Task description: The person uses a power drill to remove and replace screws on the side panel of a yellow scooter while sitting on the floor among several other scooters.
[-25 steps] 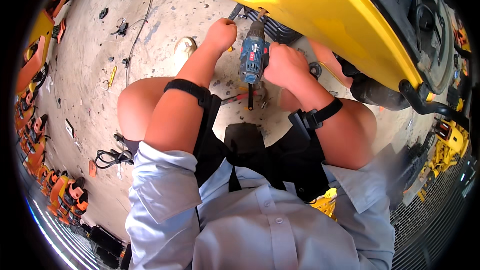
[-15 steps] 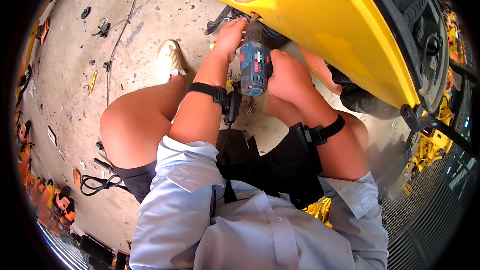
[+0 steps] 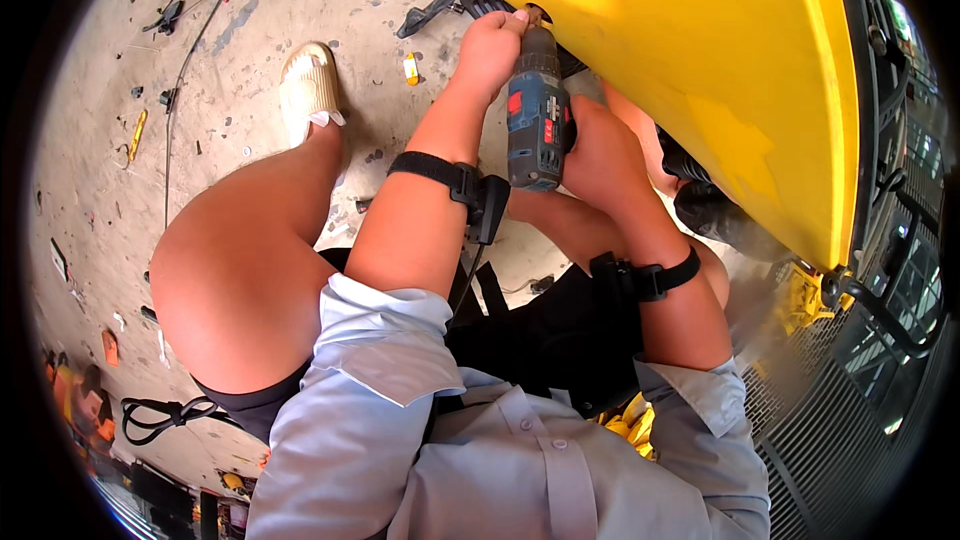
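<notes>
while right hand [image 3: 600,155] grips drill [image 3: 538,125], left hand [image 3: 488,45] steadies tip

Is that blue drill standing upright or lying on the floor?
Neither: the drill is held off the floor, nose toward the yellow panel. The right hand grips it; the left hand is at its nose.

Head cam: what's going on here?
A person crouches on a concrete floor beside a large yellow body panel. The right hand grips a blue cordless drill, its nose pointed up at the panel's lower edge. The left hand is up at the drill's tip, against that edge. Both forearms wear black straps. A cream slipper is on the left foot; small parts and cables lie scattered on the floor.
</notes>
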A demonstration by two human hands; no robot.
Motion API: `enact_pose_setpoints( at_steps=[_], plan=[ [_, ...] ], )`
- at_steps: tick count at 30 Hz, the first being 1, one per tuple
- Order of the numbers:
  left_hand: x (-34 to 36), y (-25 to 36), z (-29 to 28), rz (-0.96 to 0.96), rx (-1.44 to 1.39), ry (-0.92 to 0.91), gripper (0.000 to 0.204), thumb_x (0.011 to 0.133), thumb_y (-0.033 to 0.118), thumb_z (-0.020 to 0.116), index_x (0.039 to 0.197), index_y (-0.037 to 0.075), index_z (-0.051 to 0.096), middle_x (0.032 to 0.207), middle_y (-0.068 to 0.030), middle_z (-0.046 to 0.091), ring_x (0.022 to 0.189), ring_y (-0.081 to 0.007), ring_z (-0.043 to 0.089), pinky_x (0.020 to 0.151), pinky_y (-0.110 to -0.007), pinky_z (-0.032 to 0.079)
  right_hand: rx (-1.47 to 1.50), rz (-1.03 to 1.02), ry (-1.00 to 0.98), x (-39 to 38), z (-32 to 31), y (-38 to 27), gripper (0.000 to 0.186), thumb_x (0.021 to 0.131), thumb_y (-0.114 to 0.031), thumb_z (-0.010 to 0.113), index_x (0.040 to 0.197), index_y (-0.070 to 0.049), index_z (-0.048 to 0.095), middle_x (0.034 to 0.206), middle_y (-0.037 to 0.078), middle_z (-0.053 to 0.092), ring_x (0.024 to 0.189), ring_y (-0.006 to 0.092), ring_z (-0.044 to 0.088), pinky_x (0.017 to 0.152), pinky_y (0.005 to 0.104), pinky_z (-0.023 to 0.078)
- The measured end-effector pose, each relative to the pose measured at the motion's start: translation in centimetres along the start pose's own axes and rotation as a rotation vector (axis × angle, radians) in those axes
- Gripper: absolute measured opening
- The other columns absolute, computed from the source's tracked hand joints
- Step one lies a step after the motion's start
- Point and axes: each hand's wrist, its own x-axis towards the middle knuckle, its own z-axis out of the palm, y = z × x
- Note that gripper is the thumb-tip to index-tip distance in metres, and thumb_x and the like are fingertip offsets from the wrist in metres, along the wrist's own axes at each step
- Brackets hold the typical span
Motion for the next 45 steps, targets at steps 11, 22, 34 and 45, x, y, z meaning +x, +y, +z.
enact_pose_setpoints(
  at_steps=[11, 22, 34, 45],
  plan=[
    [0.4, 0.4, -0.6, -0.083, -0.033, -0.060, 0.032, 0.101, 0.027, 0.062, 0.092, -0.003, 0.070, 0.082, -0.0043, 0.064, 0.073, -0.0148, 0.054, 0.072, -0.031, 0.045, -0.018, -0.011, -0.006, 0.7, 0.7, 1.4, 0.030, 0.077, -0.019, 0.081, 0.091, -0.001, 0.061, 0.079, 0.018, 0.068, 0.076, 0.0351, 0.068, 0.069, 0.0394, 0.051],
    [0.0, 0.8, -0.5, -0.132, -0.038, -0.030, 0.033, 0.104, 0.027, 0.059, 0.095, -0.003, 0.070, 0.084, -0.0049, 0.063, 0.077, -0.0155, 0.053, 0.075, -0.030, 0.045, -0.027, 0.037, -0.063, 1.0, 0.7, 1.2, 0.030, 0.076, -0.017, 0.079, 0.091, 0.000, 0.060, 0.084, 0.021, 0.067, 0.081, 0.0388, 0.067, 0.071, 0.0428, 0.051],
    [-0.6, 1.3, 0.3, -0.115, -0.041, -0.003, 0.033, 0.106, 0.030, 0.055, 0.094, 0.002, 0.068, 0.078, -0.0010, 0.058, 0.066, -0.0137, 0.045, 0.064, -0.030, 0.040, 0.002, 0.042, -0.002, 1.3, 1.2, 0.8, 0.028, 0.077, -0.017, 0.079, 0.090, 0.000, 0.061, 0.083, 0.021, 0.068, 0.079, 0.0381, 0.068, 0.069, 0.0405, 0.051],
    [-0.6, 1.7, 0.2, -0.115, -0.013, 0.015, 0.032, 0.104, 0.028, 0.056, 0.096, 0.000, 0.069, 0.082, -0.0039, 0.060, 0.072, -0.0151, 0.049, 0.069, -0.032, 0.041, -0.098, 0.060, -0.021, 1.2, 0.9, 0.3, 0.030, 0.076, -0.021, 0.081, 0.089, -0.001, 0.062, 0.085, 0.020, 0.069, 0.079, 0.0388, 0.068, 0.070, 0.0425, 0.052]
  ],
)
